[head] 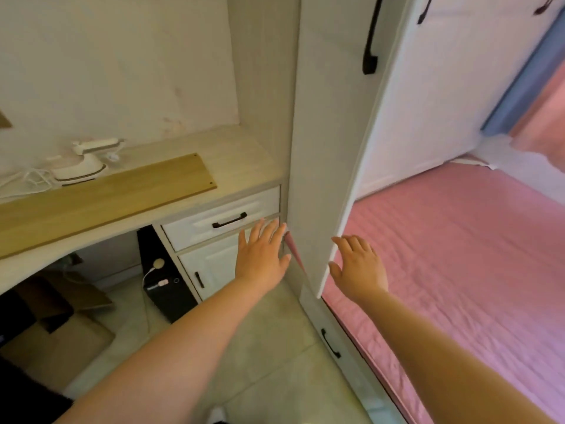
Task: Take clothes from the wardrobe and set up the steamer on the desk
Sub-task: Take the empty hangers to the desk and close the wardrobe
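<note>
Steamer point(81, 166) is sitting at about ten o'clock in the view, on the pale surface point(238, 166) behind a loose wooden board point(107, 197), with its white cord point(24, 182) lying in loops at nine o'clock beside it. It is looking like a small, rigid plastic unit, probably light, with smooth sides; the horizontal handle on top is likely offering the surest hold, and the trailing cord may be needing gathering so it is not dragging. The wardrobe door point(333, 148) is standing ajar at twelve o'clock, its long black handle point(371, 38) sitting high up. No clothes are showing plainly; only a thin pink sliver is peeking out at the gap near the door's foot, and I cannot tell what it is. The left hand point(263, 255) is hovering with fingers spread and relaxed, grasping nothing, just left of the door. The right hand point(359, 267) is likewise spread and holding nothing, fingertips close to the door's lower edge. A pink bed point(458, 255) is lying at three o'clock.
</note>
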